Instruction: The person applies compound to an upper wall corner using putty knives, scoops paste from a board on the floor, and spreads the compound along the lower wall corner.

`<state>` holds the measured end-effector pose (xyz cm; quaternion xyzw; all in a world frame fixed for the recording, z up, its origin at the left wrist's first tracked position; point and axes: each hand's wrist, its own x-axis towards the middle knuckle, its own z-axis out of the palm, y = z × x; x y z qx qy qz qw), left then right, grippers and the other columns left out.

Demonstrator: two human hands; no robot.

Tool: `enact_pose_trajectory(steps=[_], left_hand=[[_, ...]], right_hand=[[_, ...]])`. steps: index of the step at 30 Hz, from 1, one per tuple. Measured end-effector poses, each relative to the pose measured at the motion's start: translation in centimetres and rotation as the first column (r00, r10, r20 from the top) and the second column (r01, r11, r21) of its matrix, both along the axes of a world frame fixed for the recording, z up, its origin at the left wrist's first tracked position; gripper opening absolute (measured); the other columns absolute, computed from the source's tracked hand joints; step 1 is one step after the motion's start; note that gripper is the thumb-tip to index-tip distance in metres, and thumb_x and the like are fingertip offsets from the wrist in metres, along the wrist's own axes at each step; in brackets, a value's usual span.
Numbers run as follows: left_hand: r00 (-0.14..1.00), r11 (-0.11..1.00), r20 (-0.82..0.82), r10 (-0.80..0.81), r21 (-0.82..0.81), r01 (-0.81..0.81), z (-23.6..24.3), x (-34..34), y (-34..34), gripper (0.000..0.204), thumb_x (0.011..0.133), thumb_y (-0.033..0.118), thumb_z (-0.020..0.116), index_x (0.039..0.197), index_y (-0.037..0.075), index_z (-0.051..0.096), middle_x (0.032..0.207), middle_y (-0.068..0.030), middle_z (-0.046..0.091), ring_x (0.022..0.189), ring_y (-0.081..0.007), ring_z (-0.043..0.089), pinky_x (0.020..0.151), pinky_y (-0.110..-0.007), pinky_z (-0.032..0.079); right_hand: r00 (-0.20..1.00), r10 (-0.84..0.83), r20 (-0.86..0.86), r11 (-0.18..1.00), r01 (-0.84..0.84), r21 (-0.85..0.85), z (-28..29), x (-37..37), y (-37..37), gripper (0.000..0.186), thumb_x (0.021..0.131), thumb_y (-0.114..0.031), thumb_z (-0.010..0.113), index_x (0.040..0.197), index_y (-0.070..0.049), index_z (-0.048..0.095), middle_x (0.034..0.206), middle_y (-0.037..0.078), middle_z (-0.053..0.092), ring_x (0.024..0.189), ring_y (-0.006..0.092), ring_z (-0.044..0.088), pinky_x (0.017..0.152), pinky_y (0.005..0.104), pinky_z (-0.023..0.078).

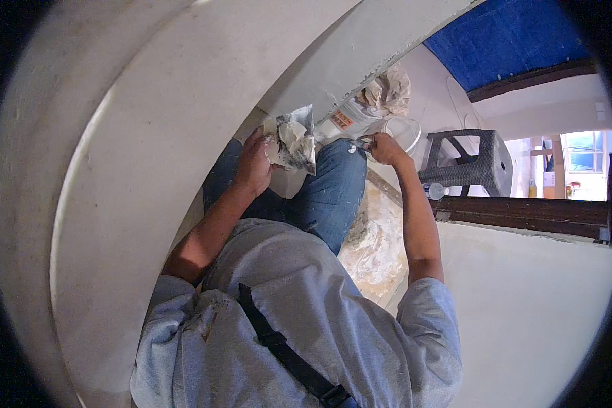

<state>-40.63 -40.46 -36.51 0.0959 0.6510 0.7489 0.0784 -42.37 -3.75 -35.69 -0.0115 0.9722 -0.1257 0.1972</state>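
My left hand (253,163) grips the edge of a flat metal plate, a plasterer's hawk or wide blade (307,121), in front of my left thigh. A heap of off-white putty (294,139) is spread over it. My right hand (386,148) is closed round a small putty knife (360,143) above my right knee. White putty sticks to the knife's tip, which is apart from the plate. Just beyond my right hand stands a white bucket (402,129), partly hidden by the hand.
A white tub with orange print (347,121) stands beyond my knee, with a crumpled bag (387,92) behind it. At right are a grey plastic stool (479,163), a clear bottle (434,190) and a dark wooden beam (530,215). A curved pale wall (149,136) rises close at left.
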Motion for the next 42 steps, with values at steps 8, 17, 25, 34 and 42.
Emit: enact_pose_trajectory(steps=[8,17,25,34,42], left_hand=[[0.931,0.963,0.351,-0.098,0.268,0.000,-0.5,-1.4,0.6,0.048,0.096,0.027,0.042,0.137,0.004,0.033,0.130,-0.0128,0.041,0.113,-0.0265,0.054,0.077,-0.044,0.057],[0.990,0.907,-0.134,-0.048,-0.420,-0.013,1.7,-0.4,0.8,0.042,0.088,0.014,0.056,0.125,0.000,0.043,0.127,-0.0175,0.046,0.121,-0.0285,0.045,0.100,-0.040,0.042],[0.936,0.950,0.204,0.285,0.069,-0.304,1.7,0.3,3.7,0.038,0.095,0.026,0.044,0.126,0.004,0.043,0.118,-0.0129,0.053,0.104,-0.0263,0.057,0.076,-0.039,0.054],[0.945,0.880,0.318,0.078,0.423,-0.215,0.3,-3.2,-0.1,0.025,0.096,0.019,0.043,0.116,0.010,0.054,0.105,-0.0041,0.064,0.089,-0.0183,0.065,0.073,-0.032,0.055],[0.952,0.937,0.265,0.154,0.266,-0.226,-1.1,-3.8,1.0,0.026,0.096,0.017,0.042,0.119,0.007,0.050,0.107,-0.0064,0.061,0.091,-0.0177,0.063,0.069,-0.030,0.054]], right_hand=[[0.947,0.159,0.278,0.978,-0.190,0.088,5.3,0.6,-2.7,0.035,0.083,-0.020,0.061,0.115,-0.006,0.062,0.102,0.024,0.063,0.097,0.0353,0.060,0.083,0.0412,0.047],[0.772,-0.609,0.182,0.252,0.406,-0.879,8.7,6.2,-5.2,0.040,0.085,-0.024,0.069,0.115,0.000,0.059,0.107,0.005,0.064,0.097,0.0161,0.058,0.089,0.0281,0.043],[0.718,-0.343,-0.606,0.771,-0.153,-0.618,6.8,8.5,-18.4,0.036,0.088,0.001,0.050,0.124,-0.002,0.055,0.126,0.018,0.055,0.118,0.0324,0.050,0.098,0.0339,0.038],[0.679,-0.714,0.172,0.201,0.434,-0.878,3.6,8.1,-15.1,0.031,0.097,-0.025,0.048,0.118,-0.005,0.057,0.115,0.011,0.059,0.094,0.0260,0.061,0.087,0.0394,0.048],[0.529,-0.311,0.789,-0.764,0.355,-0.539,0.8,8.8,-15.8,0.035,0.095,-0.028,0.046,0.123,-0.007,0.049,0.115,0.009,0.060,0.105,0.0284,0.060,0.091,0.0459,0.049]])
